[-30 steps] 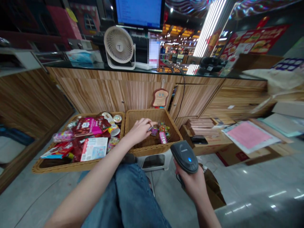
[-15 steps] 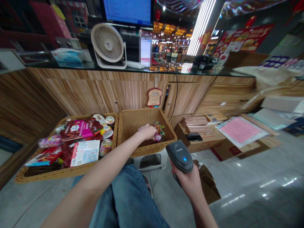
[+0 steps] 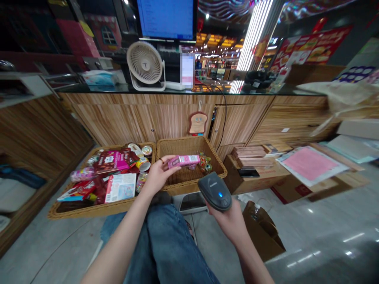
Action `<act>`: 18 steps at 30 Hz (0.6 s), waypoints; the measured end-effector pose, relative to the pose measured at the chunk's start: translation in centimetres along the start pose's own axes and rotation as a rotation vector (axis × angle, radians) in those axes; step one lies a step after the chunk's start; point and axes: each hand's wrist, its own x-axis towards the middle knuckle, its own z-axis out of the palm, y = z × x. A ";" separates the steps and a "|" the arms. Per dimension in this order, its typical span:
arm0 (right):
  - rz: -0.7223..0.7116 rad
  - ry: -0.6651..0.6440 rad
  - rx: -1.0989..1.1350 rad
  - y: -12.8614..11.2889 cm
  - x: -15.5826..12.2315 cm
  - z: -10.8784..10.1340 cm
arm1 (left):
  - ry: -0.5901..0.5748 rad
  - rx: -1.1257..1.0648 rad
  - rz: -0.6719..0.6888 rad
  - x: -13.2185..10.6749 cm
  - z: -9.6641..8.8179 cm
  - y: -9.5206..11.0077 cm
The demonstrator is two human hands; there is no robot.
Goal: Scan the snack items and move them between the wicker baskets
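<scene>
A small pink box point(image 3: 185, 160) is held by its left end in my left hand point(image 3: 158, 174), above the right wicker basket point(image 3: 177, 142). My right hand point(image 3: 229, 221) grips a dark grey barcode scanner point(image 3: 215, 191), lit by a blue light and pointing toward the basket and the box. Inside the right basket lie a few small packaged items point(image 3: 205, 162) with green, gold and red colours. The left wicker basket point(image 3: 97, 211) is full of snacks, among them a brown and magenta packet point(image 3: 114, 161), a white and red packet point(image 3: 121, 187) and a yellow-and-white cup point(image 3: 143, 164).
Behind the baskets stands a wooden counter point(image 3: 124, 122) with a white fan point(image 3: 145, 63) and a monitor point(image 3: 167, 19). To the right, cardboard boxes point(image 3: 266, 179) carry a phone point(image 3: 248, 172) and papers. A brown paper bag point(image 3: 260, 232) sits on the floor.
My left hand has come up out of the right basket with the pink box. The scanner has shifted slightly left in my right hand. The view has turned a little to the left.
</scene>
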 end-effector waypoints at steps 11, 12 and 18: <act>0.091 -0.135 0.106 -1.5 0.0 0.2 | 0.108 0.468 0.452 -3.3 -1.8 2.2; 0.097 -0.134 0.110 -1.6 0.0 0.2 | 0.106 0.468 0.458 -3.3 -1.8 2.2; 0.076 -0.110 0.062 -1.7 -0.1 0.2 | 0.152 0.479 0.438 -4.6 -2.6 2.4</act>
